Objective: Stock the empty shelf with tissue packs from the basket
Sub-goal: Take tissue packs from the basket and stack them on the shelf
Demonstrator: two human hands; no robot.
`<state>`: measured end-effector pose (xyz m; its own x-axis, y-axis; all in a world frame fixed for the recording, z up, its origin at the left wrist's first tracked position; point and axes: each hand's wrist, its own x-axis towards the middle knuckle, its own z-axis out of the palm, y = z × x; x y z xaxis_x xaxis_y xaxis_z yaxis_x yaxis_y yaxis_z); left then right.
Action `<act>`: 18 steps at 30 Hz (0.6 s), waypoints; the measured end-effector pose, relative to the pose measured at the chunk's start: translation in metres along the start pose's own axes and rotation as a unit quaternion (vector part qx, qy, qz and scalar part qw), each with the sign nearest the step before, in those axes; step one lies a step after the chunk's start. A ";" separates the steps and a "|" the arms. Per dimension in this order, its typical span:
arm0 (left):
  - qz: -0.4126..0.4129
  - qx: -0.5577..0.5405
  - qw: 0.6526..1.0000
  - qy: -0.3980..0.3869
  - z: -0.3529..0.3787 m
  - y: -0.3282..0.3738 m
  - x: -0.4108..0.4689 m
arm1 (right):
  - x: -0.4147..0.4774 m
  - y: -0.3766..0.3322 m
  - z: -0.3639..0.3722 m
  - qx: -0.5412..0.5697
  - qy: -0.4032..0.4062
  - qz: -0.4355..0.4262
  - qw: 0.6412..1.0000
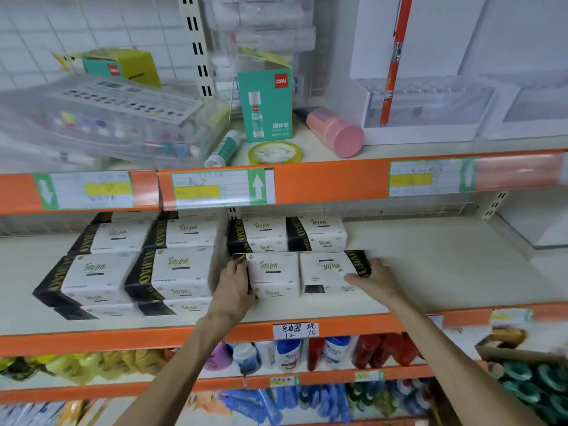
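Observation:
White tissue packs with black and gold ends lie on the cream middle shelf (445, 272). My left hand (235, 289) grips the left end of one front pack (273, 273). My right hand (373, 279) is closed on the right end of the pack beside it (325, 270), whose print is upside down. The two packs touch side by side. Behind them sit two more packs (289, 233). Several stacked packs (129, 265) fill the left of the shelf. The basket is out of view.
The right half of the middle shelf is bare. The orange-edged shelf above (332, 179) holds a green glue-stick box (266, 107), a tape roll (275, 152), a pink bottle lying down (335, 130) and clear boxes. Bottles (289, 353) stand on the shelf below.

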<state>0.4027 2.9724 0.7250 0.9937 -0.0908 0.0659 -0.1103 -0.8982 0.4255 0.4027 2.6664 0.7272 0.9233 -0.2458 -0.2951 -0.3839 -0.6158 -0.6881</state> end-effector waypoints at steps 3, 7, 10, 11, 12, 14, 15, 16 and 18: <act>0.002 0.017 1.000 0.015 0.004 0.000 -0.002 | -0.007 0.001 -0.010 -0.081 0.009 -0.018 0.996; 0.014 0.046 0.998 0.028 0.008 0.003 -0.005 | -0.016 -0.015 -0.007 -0.218 0.011 -0.233 0.948; 0.058 0.104 0.993 0.026 0.006 0.002 -0.007 | -0.014 -0.021 0.004 -0.303 -0.036 -0.263 0.915; 0.069 0.118 0.990 0.024 0.005 0.000 -0.007 | -0.014 -0.021 0.005 -0.310 -0.024 -0.260 0.914; 0.073 0.125 0.989 0.022 0.004 -0.002 -0.006 | -0.015 -0.020 0.004 -0.327 -0.004 -0.257 0.909; 0.064 0.125 0.990 0.012 0.001 -0.004 -0.005 | -0.014 -0.019 0.000 -0.390 0.035 -0.242 0.888; 0.060 0.123 0.991 0.005 -0.001 -0.004 -0.004 | -0.014 -0.020 -0.003 -0.422 0.053 -0.230 0.876; 0.056 0.125 0.991 -0.001 -0.003 -0.004 -0.004 | -0.015 -0.022 -0.006 -0.445 0.072 -0.213 0.867; 0.050 0.129 0.990 -0.013 -0.007 -0.002 -0.004 | -0.014 -0.024 -0.011 -0.458 0.101 -0.182 0.864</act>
<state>0.3992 2.9775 0.7301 0.9785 -0.1937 0.0707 -0.2033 -0.9638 0.1725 0.3993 2.6765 0.7549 0.9997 0.0199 0.0148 0.0178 -0.9913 0.1302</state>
